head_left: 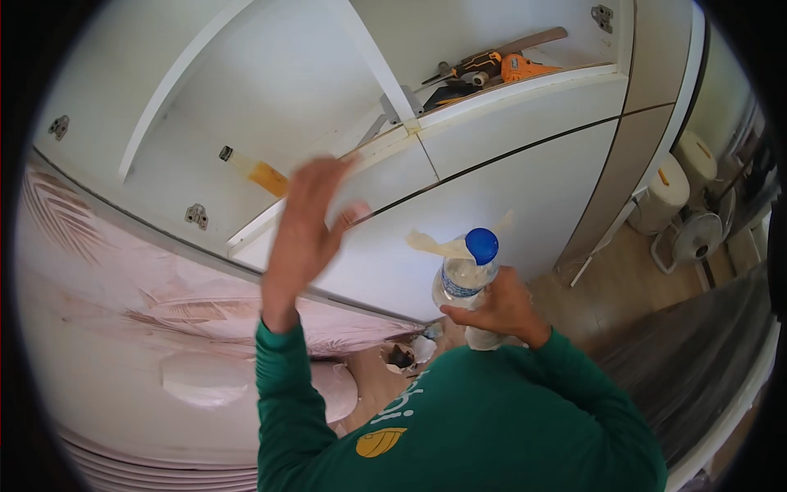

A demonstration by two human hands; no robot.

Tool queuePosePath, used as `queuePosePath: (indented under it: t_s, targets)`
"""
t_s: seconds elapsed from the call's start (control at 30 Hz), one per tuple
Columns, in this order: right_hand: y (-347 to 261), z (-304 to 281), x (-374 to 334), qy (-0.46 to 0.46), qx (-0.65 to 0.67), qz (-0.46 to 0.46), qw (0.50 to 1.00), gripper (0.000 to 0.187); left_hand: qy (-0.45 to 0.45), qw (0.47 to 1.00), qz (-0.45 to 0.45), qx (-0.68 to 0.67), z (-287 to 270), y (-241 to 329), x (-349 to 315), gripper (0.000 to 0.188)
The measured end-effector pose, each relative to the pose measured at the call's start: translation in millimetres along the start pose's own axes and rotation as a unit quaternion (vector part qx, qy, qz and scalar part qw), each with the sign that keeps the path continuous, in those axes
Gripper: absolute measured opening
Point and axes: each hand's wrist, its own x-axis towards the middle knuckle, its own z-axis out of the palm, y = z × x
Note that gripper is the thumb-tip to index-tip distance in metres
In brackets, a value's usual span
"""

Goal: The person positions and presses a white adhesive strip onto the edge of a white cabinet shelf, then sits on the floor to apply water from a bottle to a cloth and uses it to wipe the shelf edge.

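Observation:
Wrapped around a clear plastic bottle (459, 283) with a blue cap (482, 245) is my right hand (500, 307), in front of my chest. A strip of cream-coloured tape or paper (438, 246) sticks out beside the cap, and the bottle stands roughly upright. My left hand (311, 213) is raised in front of the cabinet, empty, its thumb apart from the fingers and slightly blurred. Nearest to it, inside the open cabinet, lies a small bottle of yellow-orange liquid (266, 175) with a dark cap.
The white cabinet (525, 156) spans the view ahead, with hinges on its sides. Its right compartment holds a hammer (525, 41), a screwdriver and an orange tool (520, 69). A fan (697, 238) stands at right. Plastic sheeting (205, 312) hangs at left; debris (402, 354) lies on the floor.

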Motion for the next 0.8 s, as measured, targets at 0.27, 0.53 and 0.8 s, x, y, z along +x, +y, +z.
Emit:
queuePosePath:
  t_s: [0.27, 0.53, 0.8]
  targets:
    - [1, -14, -18, 0.047, -0.023, 0.025, 0.998, 0.057, -0.085, 0.992, -0.071, -0.059, 39, -54, 69, 0.043]
    - [-2, -26, -20, 0.073, -0.047, 0.036, 0.996, 0.058, -0.128, 0.984, -0.108, 0.065, 46, -36, 99, 0.046]
    - [-12, -32, -21, 0.097, -0.053, 0.016, 0.994, 0.059, -0.139, 0.987, -0.066, 0.048, 38, -35, 108, 0.049]
